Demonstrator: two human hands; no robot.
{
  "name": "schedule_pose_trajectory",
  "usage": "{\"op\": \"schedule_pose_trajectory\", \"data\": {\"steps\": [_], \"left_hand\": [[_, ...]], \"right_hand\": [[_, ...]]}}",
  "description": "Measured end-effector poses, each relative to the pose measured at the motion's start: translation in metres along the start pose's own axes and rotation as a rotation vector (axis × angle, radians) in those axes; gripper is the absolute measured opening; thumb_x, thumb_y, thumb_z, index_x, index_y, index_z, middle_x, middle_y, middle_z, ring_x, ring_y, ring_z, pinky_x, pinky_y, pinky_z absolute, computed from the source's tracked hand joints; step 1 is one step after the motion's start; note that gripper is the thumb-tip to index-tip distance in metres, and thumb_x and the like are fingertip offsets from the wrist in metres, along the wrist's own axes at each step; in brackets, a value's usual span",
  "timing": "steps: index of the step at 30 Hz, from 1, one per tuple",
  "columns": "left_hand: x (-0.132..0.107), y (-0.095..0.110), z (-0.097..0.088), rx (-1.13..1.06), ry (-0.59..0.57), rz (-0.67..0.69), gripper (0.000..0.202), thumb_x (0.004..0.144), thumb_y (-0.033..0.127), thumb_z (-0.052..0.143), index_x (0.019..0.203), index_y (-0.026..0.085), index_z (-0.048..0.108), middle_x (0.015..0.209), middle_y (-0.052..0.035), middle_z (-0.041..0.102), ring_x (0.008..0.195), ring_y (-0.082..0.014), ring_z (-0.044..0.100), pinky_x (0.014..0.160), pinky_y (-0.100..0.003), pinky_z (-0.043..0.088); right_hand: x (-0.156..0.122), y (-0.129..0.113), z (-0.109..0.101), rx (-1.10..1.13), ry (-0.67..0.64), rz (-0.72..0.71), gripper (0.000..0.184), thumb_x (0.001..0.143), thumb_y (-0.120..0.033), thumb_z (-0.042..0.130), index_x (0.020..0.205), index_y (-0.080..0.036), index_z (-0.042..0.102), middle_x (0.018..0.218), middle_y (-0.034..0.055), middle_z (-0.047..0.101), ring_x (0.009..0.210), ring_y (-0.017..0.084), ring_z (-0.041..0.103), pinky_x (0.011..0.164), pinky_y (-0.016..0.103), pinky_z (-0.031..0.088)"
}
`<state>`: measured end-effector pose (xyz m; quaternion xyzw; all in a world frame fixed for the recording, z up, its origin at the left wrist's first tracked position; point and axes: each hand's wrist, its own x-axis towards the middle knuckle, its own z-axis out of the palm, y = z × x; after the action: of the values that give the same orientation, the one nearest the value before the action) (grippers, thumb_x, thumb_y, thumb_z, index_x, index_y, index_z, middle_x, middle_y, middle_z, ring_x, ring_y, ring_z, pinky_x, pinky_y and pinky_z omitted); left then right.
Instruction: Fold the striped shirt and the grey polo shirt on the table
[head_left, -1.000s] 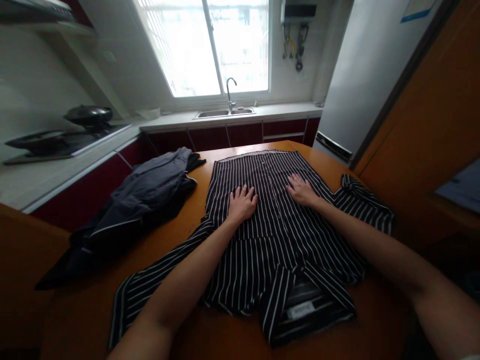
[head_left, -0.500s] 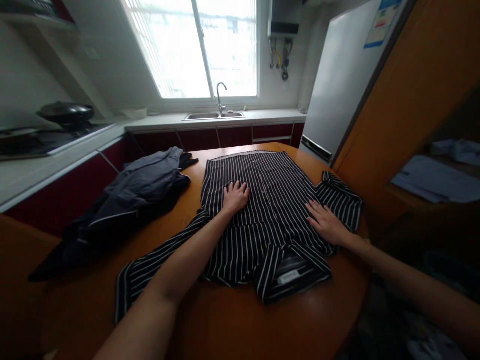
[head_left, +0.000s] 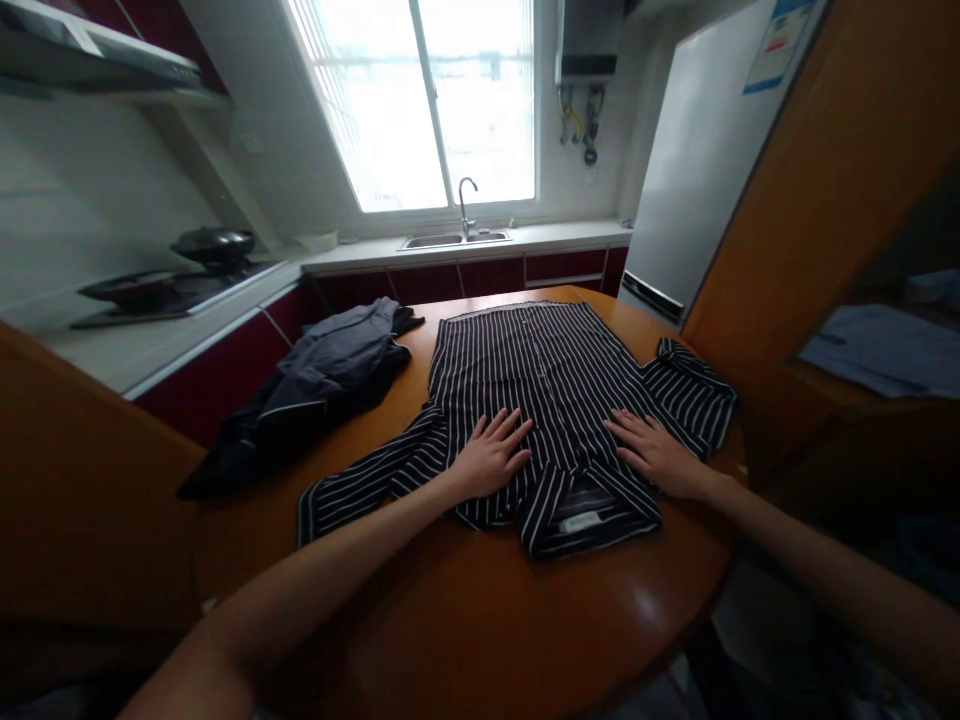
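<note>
A black shirt with white stripes (head_left: 517,360) lies spread on the wooden table (head_left: 570,630), buttons up, its collar (head_left: 547,500) toward me and its hem at the far side. My left hand (head_left: 491,455) rests flat on the shirt near the collar, fingers stretched out. On the other side, my right hand (head_left: 656,452) lies flat on the shirt near the right shoulder, fingers apart. One sleeve (head_left: 360,490) reaches out to the left, partly behind my left forearm. The other sleeve (head_left: 694,390) is bent at the right. Inside the collar shows a white label (head_left: 580,521).
A dark grey and black garment (head_left: 322,360) lies heaped at the table's left. Beyond are a counter with a sink (head_left: 454,240), a stove with pans (head_left: 214,245) and a fridge (head_left: 705,160). A shelf with papers or cloth (head_left: 885,350) stands right.
My left hand has slid toward me over the shirt, from its middle to near the collar. My right hand stays near the shoulder. The camera view has shifted left and up.
</note>
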<state>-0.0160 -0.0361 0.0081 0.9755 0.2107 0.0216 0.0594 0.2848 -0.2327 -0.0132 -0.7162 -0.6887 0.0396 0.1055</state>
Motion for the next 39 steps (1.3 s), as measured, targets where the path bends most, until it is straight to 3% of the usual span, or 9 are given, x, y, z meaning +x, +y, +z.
{"op": "schedule_pose_trajectory", "data": {"steps": [4,12,17,20,23,27,32,35,39], "left_hand": [[-0.033,0.008,0.0,-0.014,-0.021,0.101,0.059,0.105,0.057,0.032,0.16,0.038,0.021,0.168,0.0004,0.013,0.155,-0.0272,0.008,0.125,-0.055,0.01],[-0.062,0.015,-0.015,-0.067,-0.096,0.231,0.054,0.108,0.046,0.031,0.16,0.039,0.018,0.168,0.0029,0.011,0.156,-0.0242,0.004,0.126,-0.054,0.005],[-0.085,0.023,-0.028,-0.197,-0.093,0.295,0.063,0.107,0.045,0.034,0.162,0.033,0.007,0.167,-0.0011,0.02,0.154,-0.0221,0.016,0.127,-0.046,0.013],[-0.093,0.032,-0.031,-0.203,-0.068,0.411,0.087,0.099,0.052,0.055,0.163,0.026,0.003,0.166,-0.007,0.019,0.153,-0.0259,0.021,0.127,-0.043,0.019],[-0.092,0.039,-0.026,-0.136,-0.021,0.504,0.077,0.101,0.04,0.055,0.163,0.023,0.012,0.164,-0.0099,0.027,0.152,-0.0249,0.026,0.127,-0.043,0.023],[-0.087,0.041,-0.014,-0.078,0.075,0.583,0.052,0.104,0.018,0.041,0.156,0.014,0.034,0.154,-0.0132,0.046,0.145,-0.021,0.039,0.123,-0.036,0.034],[-0.09,0.045,-0.004,-0.096,0.154,0.6,0.046,0.104,0.012,0.036,0.149,0.014,0.046,0.143,-0.0116,0.058,0.139,-0.0199,0.048,0.119,-0.034,0.041],[-0.101,0.053,-0.011,-0.165,0.09,0.563,0.05,0.103,0.015,0.044,0.152,0.017,0.042,0.15,-0.0115,0.051,0.144,-0.0224,0.042,0.122,-0.038,0.036],[-0.117,0.06,-0.038,-0.366,-0.082,0.545,0.062,0.098,0.025,0.061,0.156,0.024,0.038,0.16,-0.009,0.037,0.148,-0.0268,0.034,0.123,-0.043,0.032]], "right_hand": [[-0.006,0.0,-0.001,0.016,0.006,-0.016,0.056,0.103,-0.044,0.033,0.157,-0.028,0.037,0.165,0.0054,0.029,0.154,0.026,0.021,0.123,0.056,0.018],[-0.019,-0.002,-0.005,0.09,0.017,-0.023,0.056,0.102,-0.045,0.035,0.155,-0.026,0.041,0.163,0.0048,0.034,0.153,0.025,0.025,0.123,0.055,0.019],[-0.043,-0.009,-0.015,0.212,0.024,-0.094,0.055,0.104,-0.046,0.03,0.153,-0.026,0.044,0.16,0.0051,0.039,0.151,0.025,0.03,0.124,0.053,0.019],[-0.06,-0.019,-0.023,0.256,-0.038,-0.231,0.067,0.098,-0.054,0.049,0.158,-0.027,0.034,0.162,0.0057,0.034,0.151,0.026,0.028,0.125,0.05,0.019],[-0.07,-0.026,-0.025,0.231,-0.05,-0.327,0.078,0.09,-0.052,0.066,0.158,-0.029,0.034,0.162,0.0069,0.036,0.149,0.029,0.032,0.124,0.051,0.024],[-0.073,-0.024,-0.018,0.183,0.108,-0.478,0.059,0.094,-0.031,0.065,0.151,-0.024,0.048,0.152,0.0103,0.05,0.142,0.026,0.046,0.118,0.046,0.039],[-0.077,-0.026,-0.013,0.146,0.313,-0.614,0.038,0.095,-0.01,0.057,0.128,-0.024,0.068,0.133,0.0065,0.068,0.127,0.021,0.062,0.109,0.038,0.051],[-0.082,-0.029,-0.017,0.169,0.291,-0.603,0.029,0.093,-0.013,0.06,0.118,-0.024,0.072,0.128,0.0064,0.071,0.121,0.022,0.066,0.104,0.039,0.054],[-0.071,-0.029,-0.03,0.252,0.262,-0.566,0.021,0.093,-0.017,0.062,0.108,-0.024,0.074,0.121,0.007,0.075,0.116,0.024,0.069,0.098,0.039,0.057]]}}
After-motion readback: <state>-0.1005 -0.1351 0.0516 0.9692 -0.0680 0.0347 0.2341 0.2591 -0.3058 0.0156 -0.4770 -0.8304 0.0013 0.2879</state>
